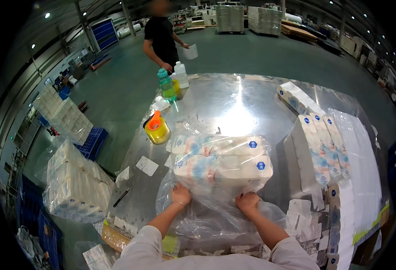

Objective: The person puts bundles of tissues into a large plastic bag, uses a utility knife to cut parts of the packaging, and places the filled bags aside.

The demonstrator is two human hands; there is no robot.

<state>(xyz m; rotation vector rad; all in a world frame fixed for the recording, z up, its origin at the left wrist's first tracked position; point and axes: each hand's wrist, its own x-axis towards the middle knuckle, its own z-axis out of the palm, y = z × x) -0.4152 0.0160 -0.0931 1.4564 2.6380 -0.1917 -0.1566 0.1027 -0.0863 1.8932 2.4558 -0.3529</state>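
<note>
The metal surface (207,94) leaves its widest room toward the far edge; tissue packs (323,148) bound the right. The tissue bundle (223,167), near the middle, looks light, soft, slippery, best held low at both sides. The left grip (181,195) and right grip (247,201) clench loose clear plastic film (202,227).

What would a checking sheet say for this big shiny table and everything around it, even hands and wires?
Surface: metal table, shiny, with a bright glare patch.
Job's things: white packs with pink-and-blue print, in a clear plastic bag; more printed packs at the right.
Clutter: tape dispenser, green bottle, white bottle, dark pen, paper scraps.
Grippers: left hand and right hand, bare, both gripping the bag's near part.
Cables: nothing seen.
Surroundings: person in a dark top beyond the table; wrapped stack at the left.
</note>
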